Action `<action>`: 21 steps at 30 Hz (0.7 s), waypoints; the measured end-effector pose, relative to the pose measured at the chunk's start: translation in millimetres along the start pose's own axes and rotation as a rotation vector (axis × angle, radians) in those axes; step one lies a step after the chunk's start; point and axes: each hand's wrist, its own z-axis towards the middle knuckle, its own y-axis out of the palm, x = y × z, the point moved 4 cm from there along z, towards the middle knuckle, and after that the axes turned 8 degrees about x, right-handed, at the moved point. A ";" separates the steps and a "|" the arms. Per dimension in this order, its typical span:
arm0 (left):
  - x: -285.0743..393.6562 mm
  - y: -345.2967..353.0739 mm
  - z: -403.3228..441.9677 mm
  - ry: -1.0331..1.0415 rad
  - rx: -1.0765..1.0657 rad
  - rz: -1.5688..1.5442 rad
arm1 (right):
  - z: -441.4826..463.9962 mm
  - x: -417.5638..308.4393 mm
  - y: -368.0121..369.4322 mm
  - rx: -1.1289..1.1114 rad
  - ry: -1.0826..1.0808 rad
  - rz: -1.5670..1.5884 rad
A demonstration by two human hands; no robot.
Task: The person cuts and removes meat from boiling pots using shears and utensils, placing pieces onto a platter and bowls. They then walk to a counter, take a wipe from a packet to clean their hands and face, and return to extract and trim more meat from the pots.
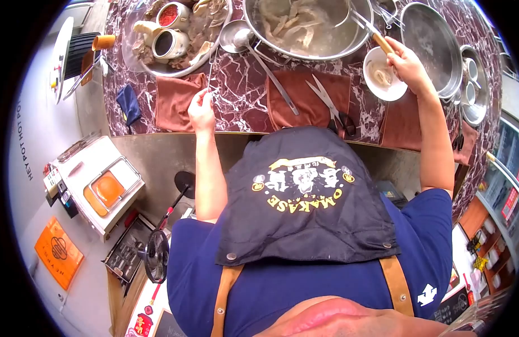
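Note:
My right hand (406, 66) is closed around the wooden handle (381, 42) of a metal skimmer or ladle. Its metal end reaches over a large pot (365, 42) of cloudy broth with pale meat pieces (296, 25). Just under that hand is a white bowl (377, 90) holding a few pale pieces. My left hand (202, 114) pinches a thin metal rod (211, 72) whose exact kind I cannot make out. It points toward a tray (186, 71) of meat, where a cup of red chopped sauce (168, 15) and a cup of dark sauce (165, 44) stand.
A ladle (269, 67) rests on a metal dish and brown cloth. Black-handled scissors (329, 104) lie open on the brown cloth (282, 90). Another metal pot (433, 48) stands at right, beside a tray of white cups (470, 84). A blue cloth (128, 104) lies far left.

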 end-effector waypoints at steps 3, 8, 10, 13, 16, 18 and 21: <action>14.7 8.2 9.4 0.080 -0.027 0.165 | -13.3 -21.9 7.4 0.400 -0.777 -0.636; 51.0 31.3 22.3 0.235 -0.103 0.315 | -46.6 -54.2 14.9 0.494 -0.587 -0.758; 64.7 40.2 27.3 0.239 -0.122 0.362 | -47.3 -49.4 5.6 0.547 -0.785 -0.691; 73.0 52.2 32.6 0.237 -0.167 0.396 | -52.6 -53.1 -1.8 0.374 -0.514 -0.505; 82.5 60.3 38.9 0.352 -0.194 0.528 | -58.6 -62.1 -3.6 0.312 -0.439 -0.491; 89.9 65.3 43.9 0.396 -0.215 0.591 | -57.7 -63.1 -4.0 0.285 -0.424 -0.510; 109.6 78.0 52.1 0.475 -0.227 0.788 | -53.6 -66.0 -4.4 0.288 -0.415 -0.552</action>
